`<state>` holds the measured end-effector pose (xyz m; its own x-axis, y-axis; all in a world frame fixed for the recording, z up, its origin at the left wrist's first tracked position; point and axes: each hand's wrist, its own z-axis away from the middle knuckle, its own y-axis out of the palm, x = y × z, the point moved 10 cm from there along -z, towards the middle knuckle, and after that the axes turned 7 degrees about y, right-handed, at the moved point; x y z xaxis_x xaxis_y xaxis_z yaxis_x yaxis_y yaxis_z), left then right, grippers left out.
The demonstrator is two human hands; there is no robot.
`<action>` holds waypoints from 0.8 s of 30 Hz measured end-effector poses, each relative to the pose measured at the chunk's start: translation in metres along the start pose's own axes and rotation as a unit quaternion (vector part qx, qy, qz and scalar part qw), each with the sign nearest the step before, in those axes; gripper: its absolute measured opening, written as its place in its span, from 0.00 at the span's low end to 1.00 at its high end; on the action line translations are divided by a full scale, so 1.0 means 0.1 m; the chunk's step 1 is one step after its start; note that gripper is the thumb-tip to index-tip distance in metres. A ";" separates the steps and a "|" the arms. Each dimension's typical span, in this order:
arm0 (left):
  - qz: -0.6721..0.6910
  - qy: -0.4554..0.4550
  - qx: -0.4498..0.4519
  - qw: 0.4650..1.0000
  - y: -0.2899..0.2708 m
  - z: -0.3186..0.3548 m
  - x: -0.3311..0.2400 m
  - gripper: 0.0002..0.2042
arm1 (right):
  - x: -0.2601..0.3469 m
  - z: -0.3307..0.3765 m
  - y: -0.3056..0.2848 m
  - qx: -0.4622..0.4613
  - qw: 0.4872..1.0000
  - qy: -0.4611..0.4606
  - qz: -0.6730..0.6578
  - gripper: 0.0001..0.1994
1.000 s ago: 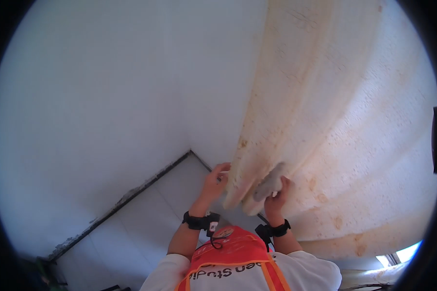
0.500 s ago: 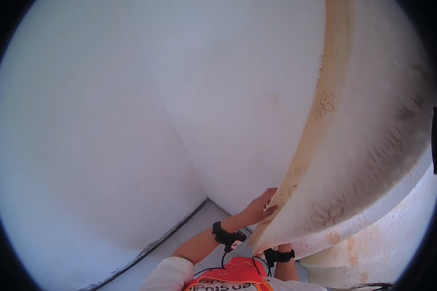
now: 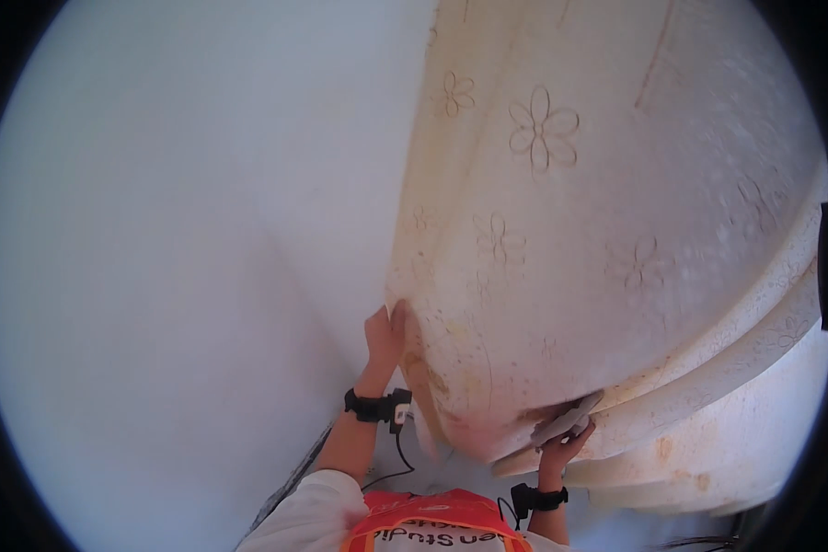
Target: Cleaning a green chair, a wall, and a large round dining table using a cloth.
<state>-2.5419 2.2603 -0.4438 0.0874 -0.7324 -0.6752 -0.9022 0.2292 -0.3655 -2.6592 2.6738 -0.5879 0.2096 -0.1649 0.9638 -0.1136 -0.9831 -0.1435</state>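
Both hands are raised against a hanging curtain [image 3: 570, 230] in the head view, which is the only view. The left hand [image 3: 384, 333] is up at the curtain's left edge, its fingers closed on the hem where the cloth meets the white wall [image 3: 175, 258]. The right hand [image 3: 561, 446] is lower and to the right, clamped on a small grey pad [image 3: 566, 421] that it presses against the bottom fold of the cloth. The two hands are well apart, one at each end of the curtain's lower bulge.

The curtain is cream, with outlined flower shapes stitched or printed across it, and it fills most of the right half of the picture. Brownish and pinkish stains mark its lower part, strongest near the fold between the hands. Further folds [image 3: 745, 432] of the same cloth stack below and to the right, also spotted with rusty marks.

Each wrist carries a black band [image 3: 370, 405], and a thin black cable runs down from the left one. An orange vest [image 3: 432, 520] over white sleeves shows at the lower edge. The wall is plain and white, and a dark strip [image 3: 294, 478] runs along its foot beside the left forearm.
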 end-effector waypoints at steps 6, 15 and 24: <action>0.033 0.046 0.010 0.998 0.10 -0.16 0.05 0.14 | 0.65 -0.10 -0.39 -0.034 0.786 -0.088 -0.611 0.24; 0.066 0.062 0.068 0.994 0.00 -0.29 0.03 0.16 | 3.87 0.57 0.28 -0.327 0.739 -0.588 0.036 0.19; 0.129 0.077 0.028 0.988 -0.06 -0.16 0.20 0.14 | 4.07 -0.02 1.33 -0.263 0.730 -0.545 0.316 0.22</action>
<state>-2.5412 2.2340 -0.4454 -0.2120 -0.7330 -0.6463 -0.8605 0.4535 -0.2321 -2.5911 2.4761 -0.2142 0.5695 -0.8204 -0.0507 -0.8202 -0.5633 -0.0993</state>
